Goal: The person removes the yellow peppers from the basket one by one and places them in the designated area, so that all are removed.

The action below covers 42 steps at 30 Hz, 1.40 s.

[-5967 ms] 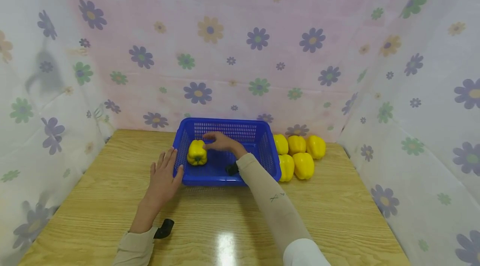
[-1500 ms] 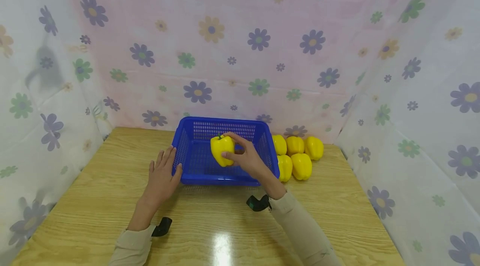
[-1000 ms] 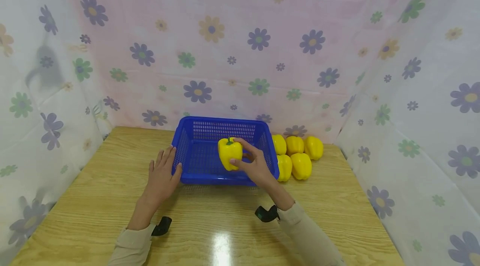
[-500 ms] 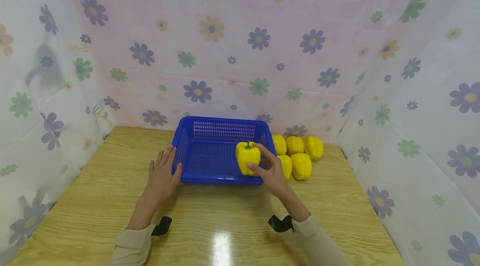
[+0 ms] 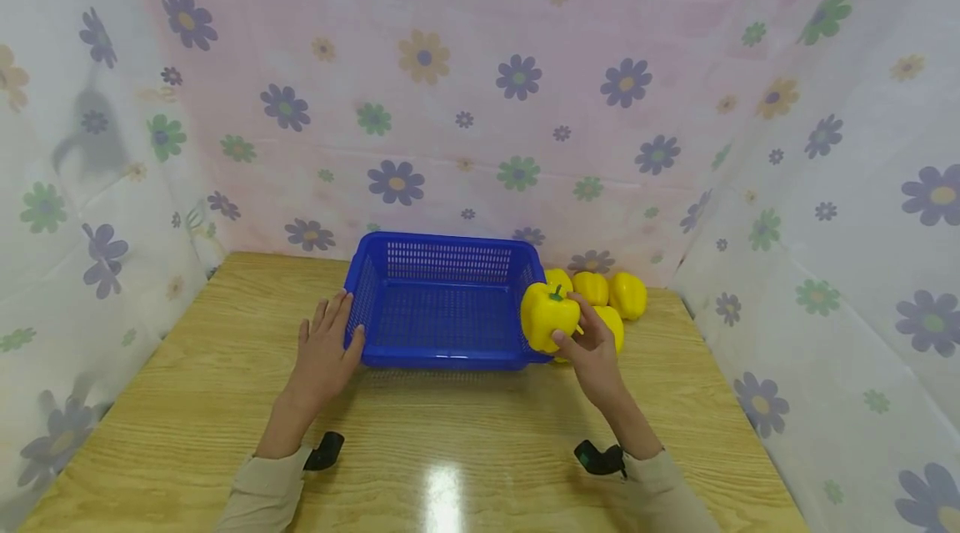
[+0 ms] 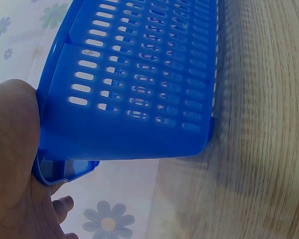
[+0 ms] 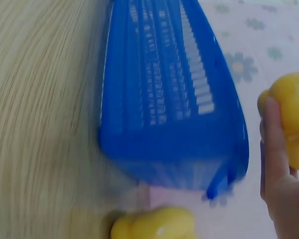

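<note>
A yellow bell pepper point(image 5: 546, 319) with a green stem is held up by my right hand point(image 5: 597, 359), thumb in front and fingers behind it. It is over the right rim of the blue plastic basket point(image 5: 442, 358), in front of other peppers. The right wrist view shows this held pepper point(image 7: 295, 119) at the right edge, beside the basket's end. My left hand point(image 5: 322, 359) rests on the basket's left rim with fingers fairly straight. In the left wrist view that hand point(image 6: 12, 149) touches the rim of the slotted basket wall point(image 6: 124, 129). No pepper shows inside the basket.
Several yellow bell peppers point(image 5: 628, 296) stand on the wooden table point(image 5: 420, 441) right of the basket, some partly hidden by the held one. A flowered cloth point(image 5: 465, 82) hangs behind the table and along both sides.
A bell pepper stood at the left inside the basket; my right hand picked it up and carried it right, past the basket's right side. The left hand stays on the rim.
</note>
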Each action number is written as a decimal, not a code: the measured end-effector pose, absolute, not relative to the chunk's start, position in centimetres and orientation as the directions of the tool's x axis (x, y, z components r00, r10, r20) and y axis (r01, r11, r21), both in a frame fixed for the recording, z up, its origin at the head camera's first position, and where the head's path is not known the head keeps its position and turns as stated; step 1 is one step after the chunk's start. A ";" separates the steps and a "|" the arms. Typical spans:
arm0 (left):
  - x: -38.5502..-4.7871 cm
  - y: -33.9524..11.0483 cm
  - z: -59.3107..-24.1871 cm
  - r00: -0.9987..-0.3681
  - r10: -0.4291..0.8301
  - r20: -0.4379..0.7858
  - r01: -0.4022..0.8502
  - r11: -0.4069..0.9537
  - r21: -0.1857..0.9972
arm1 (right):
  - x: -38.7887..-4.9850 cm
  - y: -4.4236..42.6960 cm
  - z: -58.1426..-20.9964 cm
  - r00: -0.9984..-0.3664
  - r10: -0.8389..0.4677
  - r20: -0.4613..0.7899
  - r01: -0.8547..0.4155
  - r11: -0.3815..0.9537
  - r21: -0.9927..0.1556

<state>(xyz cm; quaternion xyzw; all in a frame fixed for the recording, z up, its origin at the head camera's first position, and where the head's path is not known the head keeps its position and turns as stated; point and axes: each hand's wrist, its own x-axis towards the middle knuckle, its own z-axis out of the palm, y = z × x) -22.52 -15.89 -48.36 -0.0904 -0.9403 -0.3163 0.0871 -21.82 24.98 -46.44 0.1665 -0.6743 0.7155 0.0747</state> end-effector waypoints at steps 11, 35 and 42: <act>-22.7 -15.9 -48.4 -0.969 0.119 0.219 0.226 0.785 0.576 | -20.9 29.7 -48.6 -0.965 -0.079 0.250 -0.228 -0.223 -0.948; -22.6 -15.8 -48.4 -0.967 0.113 0.228 0.227 0.786 0.575 | -21.5 41.8 -51.2 -0.982 -0.038 0.186 -0.175 -0.201 -0.964; -22.6 -15.8 -48.5 -0.966 0.109 0.234 0.228 0.784 0.577 | -22.6 43.9 -51.4 -0.992 -0.050 0.116 -0.115 -0.024 -0.993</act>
